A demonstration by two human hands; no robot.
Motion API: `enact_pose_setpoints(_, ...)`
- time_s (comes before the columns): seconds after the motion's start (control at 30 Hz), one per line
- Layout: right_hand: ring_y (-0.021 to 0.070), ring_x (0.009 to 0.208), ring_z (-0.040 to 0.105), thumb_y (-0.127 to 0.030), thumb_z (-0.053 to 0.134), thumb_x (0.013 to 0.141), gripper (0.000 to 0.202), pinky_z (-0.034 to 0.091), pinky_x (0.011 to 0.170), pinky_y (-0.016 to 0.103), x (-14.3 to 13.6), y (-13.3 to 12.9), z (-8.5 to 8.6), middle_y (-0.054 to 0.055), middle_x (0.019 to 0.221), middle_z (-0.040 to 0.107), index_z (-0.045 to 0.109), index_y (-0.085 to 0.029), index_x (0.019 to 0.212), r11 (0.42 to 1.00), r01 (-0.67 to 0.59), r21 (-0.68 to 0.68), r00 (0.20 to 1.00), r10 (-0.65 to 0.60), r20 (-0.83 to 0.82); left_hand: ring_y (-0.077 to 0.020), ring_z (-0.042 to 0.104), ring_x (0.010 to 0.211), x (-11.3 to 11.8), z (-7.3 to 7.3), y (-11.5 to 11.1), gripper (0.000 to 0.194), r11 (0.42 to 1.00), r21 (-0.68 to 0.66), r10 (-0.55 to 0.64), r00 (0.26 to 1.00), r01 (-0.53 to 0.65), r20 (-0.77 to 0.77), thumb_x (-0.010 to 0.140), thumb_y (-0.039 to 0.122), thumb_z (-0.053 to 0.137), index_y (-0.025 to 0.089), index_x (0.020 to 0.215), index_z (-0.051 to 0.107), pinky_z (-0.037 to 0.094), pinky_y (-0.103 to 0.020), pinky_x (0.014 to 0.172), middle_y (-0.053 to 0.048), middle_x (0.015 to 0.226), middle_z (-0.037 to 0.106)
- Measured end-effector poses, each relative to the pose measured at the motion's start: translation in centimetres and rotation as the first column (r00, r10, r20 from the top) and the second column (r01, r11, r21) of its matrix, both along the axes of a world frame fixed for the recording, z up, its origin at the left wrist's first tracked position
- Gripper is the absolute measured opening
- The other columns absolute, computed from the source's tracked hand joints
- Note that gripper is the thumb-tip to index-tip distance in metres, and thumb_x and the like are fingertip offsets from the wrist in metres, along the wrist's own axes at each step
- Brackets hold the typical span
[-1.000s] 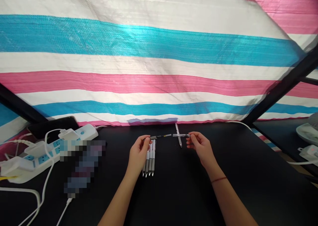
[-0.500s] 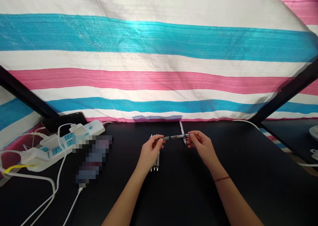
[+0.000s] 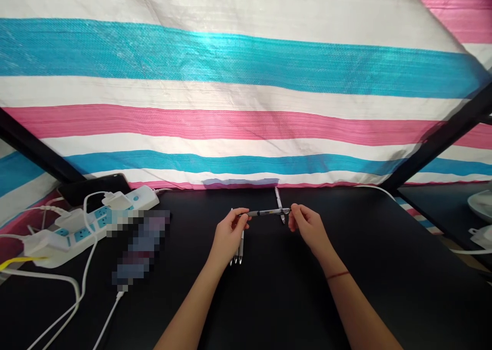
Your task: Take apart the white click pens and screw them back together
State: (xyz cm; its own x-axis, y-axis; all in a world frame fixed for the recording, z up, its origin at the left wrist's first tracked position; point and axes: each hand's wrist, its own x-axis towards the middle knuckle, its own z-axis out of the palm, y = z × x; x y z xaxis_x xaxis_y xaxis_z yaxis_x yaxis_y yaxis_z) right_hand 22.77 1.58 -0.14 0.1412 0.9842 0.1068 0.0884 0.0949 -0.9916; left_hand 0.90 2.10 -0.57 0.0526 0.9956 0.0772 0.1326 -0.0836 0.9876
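Observation:
A slim pen (image 3: 265,212) with a clear and grey barrel is held level above the black table. My left hand (image 3: 229,233) is closed in a pinch on its left end. At its right end, the thumb and fingertips of my right hand (image 3: 308,226) are pinched together at the very tip, with most of the barrel showing between the hands. Several pens (image 3: 240,252) lie side by side under and beside my left hand, their upper parts partly hidden by it. Behind the held pen, a white pen (image 3: 279,199) lies on the table, pointing toward the back.
On the left are a white power strip (image 3: 88,237) with plugs and cables, a dark phone (image 3: 94,186) leaning behind it, and a blurred phone-like device (image 3: 142,247) on a white cable. A striped sheet (image 3: 246,124) closes off the back of the black table (image 3: 269,299).
My right fingers have shifted to the pen's right tip, uncovering more of its end. The left hand keeps its grip. The whole view has shifted slightly.

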Motion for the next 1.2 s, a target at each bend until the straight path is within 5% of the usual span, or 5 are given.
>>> enact_pose_setpoints(0.13, 0.0153, 0.057, 0.057, -0.054, 0.065, 0.073, 0.040, 0.045, 0.042, 0.023, 0.0, 0.1, 0.0, 0.001, 0.065, 0.060, 0.059, -0.019, 0.091, 0.999, 0.016, 0.040, 0.994, -0.011, -0.106, -0.0160, 0.062, 0.071, 0.0, 0.1, 0.0, 0.033, 1.000, 0.001, 0.003, 1.000, -0.003, -0.005, 0.081, 0.041, 0.056, 0.017, 0.103, 0.063, 0.048, -0.029, 0.072, -0.006, 0.085, 0.069)
enact_pose_setpoints(0.33, 0.0121, 0.049, 0.050, -0.052, 0.055, 0.082, 0.038, 0.043, 0.044, 0.024, 0.2, 0.0, 0.0, 0.000, 0.054, 0.054, 0.058, -0.018, 0.067, 0.999, -0.008, 0.042, 1.000, 0.007, 0.021, -0.0157, 0.062, 0.071, -0.1, 0.2, 0.0, 0.033, 1.000, 0.005, 0.007, 1.000, -0.007, -0.011, 0.082, 0.042, 0.054, 0.017, 0.102, 0.063, 0.049, -0.030, 0.072, -0.006, 0.086, 0.068)
enact_pose_setpoints(0.5, 0.0157, 0.064, 0.060, -0.043, 0.067, 0.074, 0.040, 0.048, 0.049, 0.025, 0.0, -0.4, 0.2, 0.002, 0.081, 0.063, 0.059, -0.022, 0.107, 0.994, -0.103, 0.042, 0.994, 0.104, -0.024, -0.0147, 0.061, 0.067, 0.0, 0.1, 0.0, 0.034, 1.000, 0.001, 0.010, 1.000, -0.010, 0.006, 0.081, 0.043, 0.056, 0.016, 0.100, 0.063, 0.049, -0.029, 0.069, -0.005, 0.081, 0.067)
enact_pose_setpoints(0.73, 0.0170, 0.064, 0.060, -0.037, 0.060, 0.081, 0.022, 0.051, 0.054, 0.028, -0.3, -0.9, 0.1, 0.002, 0.073, 0.061, 0.064, -0.021, 0.095, 0.986, -0.161, 0.054, 0.970, 0.148, 0.192, -0.0152, 0.060, 0.067, -0.1, 0.1, 0.0, 0.031, 1.000, 0.013, 0.009, 0.999, -0.009, -0.042, 0.083, 0.044, 0.053, 0.016, 0.094, 0.063, 0.048, -0.028, 0.069, -0.002, 0.072, 0.062)
enact_pose_setpoints(1.2, 0.0160, 0.064, 0.062, -0.043, 0.070, 0.070, 0.063, 0.055, 0.050, 0.027, -1.7, -0.1, -0.1, -0.001, 0.076, 0.059, 0.045, -0.022, 0.124, 0.998, 0.054, 0.031, 0.966, -0.045, -0.254, -0.0164, 0.062, 0.070, 2.8, 0.8, -2.4, 0.015, 0.978, 0.034, -0.195, 0.958, 0.206, -0.209, 0.080, 0.033, 0.055, 0.021, 0.088, 0.062, 0.047, -0.027, 0.067, -0.001, 0.075, 0.066)
